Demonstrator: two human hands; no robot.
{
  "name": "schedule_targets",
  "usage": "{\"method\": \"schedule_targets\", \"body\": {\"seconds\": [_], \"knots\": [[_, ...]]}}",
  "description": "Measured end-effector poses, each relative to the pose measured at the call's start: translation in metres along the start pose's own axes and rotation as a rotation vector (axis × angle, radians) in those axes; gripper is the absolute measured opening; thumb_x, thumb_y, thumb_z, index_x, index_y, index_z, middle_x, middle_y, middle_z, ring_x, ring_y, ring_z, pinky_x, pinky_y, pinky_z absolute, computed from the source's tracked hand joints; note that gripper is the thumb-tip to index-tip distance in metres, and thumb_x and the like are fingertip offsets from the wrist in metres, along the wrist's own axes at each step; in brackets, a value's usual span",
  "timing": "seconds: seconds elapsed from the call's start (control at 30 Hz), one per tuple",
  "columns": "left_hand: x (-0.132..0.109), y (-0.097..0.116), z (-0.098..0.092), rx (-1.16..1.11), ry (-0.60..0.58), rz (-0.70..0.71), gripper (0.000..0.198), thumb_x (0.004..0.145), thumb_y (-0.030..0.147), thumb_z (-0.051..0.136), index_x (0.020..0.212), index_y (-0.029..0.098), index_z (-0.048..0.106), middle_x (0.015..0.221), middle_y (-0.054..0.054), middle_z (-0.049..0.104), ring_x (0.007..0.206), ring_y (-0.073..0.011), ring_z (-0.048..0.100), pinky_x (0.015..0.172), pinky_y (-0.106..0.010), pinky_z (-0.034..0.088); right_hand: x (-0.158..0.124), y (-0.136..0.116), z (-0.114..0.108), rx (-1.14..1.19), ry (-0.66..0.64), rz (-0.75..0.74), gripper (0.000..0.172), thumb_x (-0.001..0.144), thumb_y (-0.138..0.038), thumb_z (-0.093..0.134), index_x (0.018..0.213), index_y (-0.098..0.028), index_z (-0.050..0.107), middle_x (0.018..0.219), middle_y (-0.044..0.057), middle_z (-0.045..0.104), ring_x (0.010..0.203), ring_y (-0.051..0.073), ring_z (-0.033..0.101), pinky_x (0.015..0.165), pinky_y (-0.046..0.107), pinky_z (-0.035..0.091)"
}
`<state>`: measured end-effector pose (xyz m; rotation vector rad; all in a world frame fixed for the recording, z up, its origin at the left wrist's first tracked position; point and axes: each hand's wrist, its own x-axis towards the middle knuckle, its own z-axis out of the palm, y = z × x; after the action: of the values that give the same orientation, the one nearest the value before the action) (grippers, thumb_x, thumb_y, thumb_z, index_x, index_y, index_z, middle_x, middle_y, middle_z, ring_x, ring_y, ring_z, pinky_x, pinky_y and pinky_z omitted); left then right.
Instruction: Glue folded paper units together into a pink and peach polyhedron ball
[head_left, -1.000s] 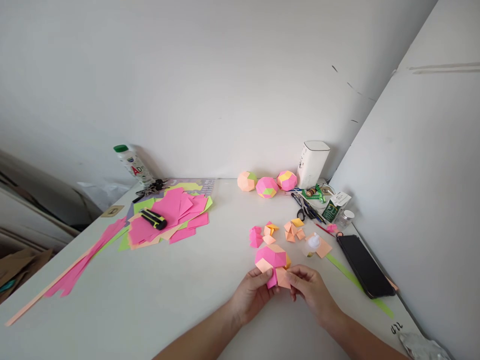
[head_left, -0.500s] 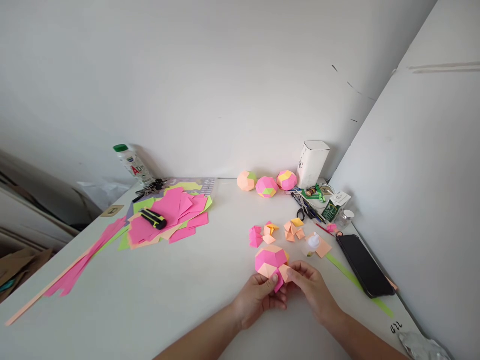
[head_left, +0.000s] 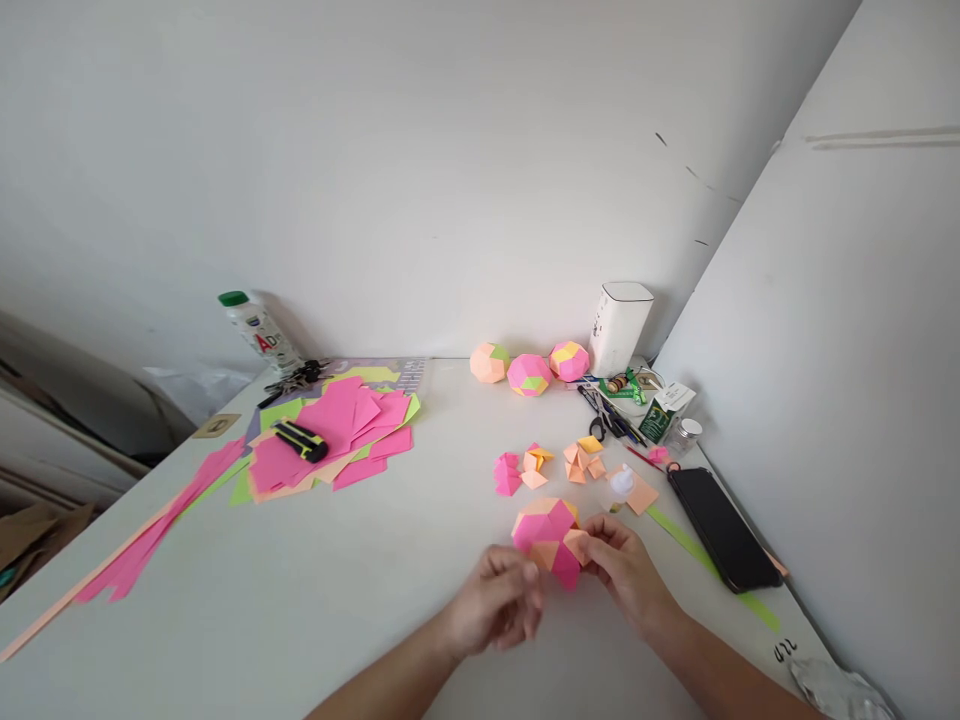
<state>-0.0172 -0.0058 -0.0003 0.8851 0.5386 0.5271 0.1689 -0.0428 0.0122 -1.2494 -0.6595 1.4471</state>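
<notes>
My right hand (head_left: 630, 570) pinches a partly built folded-paper ball (head_left: 541, 527) at its right side, with thumb and fingers on a peach flap. Pink and peach facets make up the ball, and a pink piece hangs from its lower edge. To the lower left is my left hand (head_left: 499, 603), just off the ball, its fingers loosely curled and a little blurred, with nothing seen in them. Behind the ball lie a pink folded paper piece (head_left: 507, 474), peach and orange folded pieces (head_left: 535, 466) and another peach cluster (head_left: 583, 460).
Three finished paper balls (head_left: 529, 375) rest by the wall near a white container (head_left: 622, 328). On the left, a utility knife (head_left: 301, 440) lies on pink sheets (head_left: 345, 425), before a white bottle (head_left: 259, 330). A black phone (head_left: 724, 528), scissors (head_left: 597, 425) and a small jar (head_left: 688, 434) are at right.
My left hand has let go of the paper ball and drawn back to the lower left. My right hand keeps its hold. The view has shifted slightly.
</notes>
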Motion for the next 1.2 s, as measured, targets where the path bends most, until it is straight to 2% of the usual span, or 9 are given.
{"method": "schedule_targets", "body": {"seconds": [0.03, 0.1, 0.17, 0.27, 0.37, 0.43, 0.53, 0.83, 1.2], "knots": [[0.001, 0.002, -0.001, -0.006, 0.167, 0.149, 0.044, 0.079, 0.050, 0.058, 0.054, 0.014, 0.061, 0.041, 0.002, 0.048, 0.027, -0.0037, 0.028, 0.033, -0.020, 0.021, 0.000, 0.000, -0.001, -0.008, 0.000, 0.004, 0.023, 0.063, -0.030, 0.073, 0.059, -0.019, 0.053, 0.058, -0.004, 0.051, 0.056, 0.011, 0.046, 0.057, 0.026, 0.043], [0.003, 0.008, -0.003, 0.131, 0.426, 0.386, 0.029, 0.076, 0.038, 0.066, 0.057, 0.015, 0.064, 0.056, -0.001, 0.054, 0.047, -0.0080, 0.044, 0.050, -0.022, 0.038, 0.000, 0.000, -0.001, -0.040, -0.004, 0.000, 0.022, 0.063, -0.028, 0.071, 0.058, -0.019, 0.052, 0.057, -0.005, 0.048, 0.055, 0.010, 0.044, 0.055, 0.025, 0.041], [0.006, 0.011, -0.004, 0.291, 0.510, 0.534, 0.013, 0.070, 0.030, 0.073, 0.078, 0.019, 0.071, 0.087, -0.007, 0.062, 0.085, -0.0188, 0.056, 0.079, -0.029, 0.043, -0.002, 0.000, 0.000, -0.082, -0.016, -0.019, 0.022, 0.064, -0.028, 0.070, 0.058, -0.019, 0.051, 0.057, -0.005, 0.047, 0.055, 0.010, 0.042, 0.054, 0.024, 0.039], [0.011, 0.004, -0.006, 0.501, 0.269, 0.569, 0.072, 0.055, 0.024, 0.082, 0.123, 0.025, 0.056, 0.136, -0.013, 0.040, 0.130, -0.0334, 0.030, 0.106, -0.044, 0.026, -0.004, -0.003, 0.003, -0.114, -0.032, -0.050, 0.023, 0.065, -0.030, 0.069, 0.058, -0.019, 0.050, 0.058, -0.005, 0.047, 0.055, 0.010, 0.041, 0.052, 0.024, 0.037], [0.015, -0.011, -0.008, 0.744, 0.058, 0.592, 0.103, 0.050, 0.023, 0.085, 0.140, 0.029, 0.033, 0.150, -0.014, 0.014, 0.138, -0.0398, 0.009, 0.107, -0.053, 0.021, -0.006, -0.005, 0.005, -0.106, -0.050, -0.061, 0.024, 0.065, -0.030, 0.071, 0.059, -0.018, 0.050, 0.060, -0.004, 0.050, 0.055, 0.010, 0.041, 0.052, 0.024, 0.036], [0.016, -0.020, -0.009, 0.812, 0.040, 0.605, 0.093, 0.066, 0.018, 0.074, 0.143, 0.032, 0.023, 0.152, -0.012, 0.006, 0.139, -0.0364, 0.010, 0.105, -0.051, 0.027, -0.007, -0.005, 0.006, -0.095, -0.068, -0.060, 0.024, 0.065, -0.030, 0.071, 0.059, -0.018, 0.051, 0.063, -0.002, 0.054, 0.056, 0.010, 0.043, 0.052, 0.024, 0.037], [0.017, -0.026, -0.010, 0.826, 0.075, 0.633, 0.079, 0.076, 0.011, 0.061, 0.143, 0.031, 0.024, 0.150, -0.012, 0.013, 0.140, -0.0328, 0.011, 0.105, -0.048, 0.028, -0.007, -0.002, 0.006, -0.075, -0.068, -0.066, 0.025, 0.065, -0.031, 0.072, 0.059, -0.018, 0.052, 0.066, -0.001, 0.058, 0.059, 0.011, 0.046, 0.054, 0.024, 0.038], [0.015, -0.033, -0.008, 0.921, 0.080, 0.602, 0.081, 0.079, 0.005, 0.052, 0.145, 0.032, 0.013, 0.148, -0.014, 0.013, 0.137, -0.0315, 0.017, 0.103, -0.047, 0.034, -0.008, 0.001, 0.005, -0.120, -0.029, -0.142, 0.024, 0.068, -0.035, 0.072, 0.060, -0.019, 0.056, 0.083, 0.006, 0.068, 0.077, 0.021, 0.060, 0.068, 0.031, 0.047], [0.018, -0.038, -0.009, 1.038, 0.100, 0.615, 0.086, 0.078, 0.005, 0.050, 0.144, 0.029, 0.000, 0.145, -0.015, 0.014, 0.137, -0.0307, 0.017, 0.105, -0.053, 0.032, -0.007, 0.003, 0.004, 0.033, -0.064, -0.023, 0.025, 0.067, -0.029, 0.073, 0.058, -0.019, 0.051, 0.060, -0.003, 0.058, 0.058, 0.012, 0.049, 0.056, 0.026, 0.039]]}}
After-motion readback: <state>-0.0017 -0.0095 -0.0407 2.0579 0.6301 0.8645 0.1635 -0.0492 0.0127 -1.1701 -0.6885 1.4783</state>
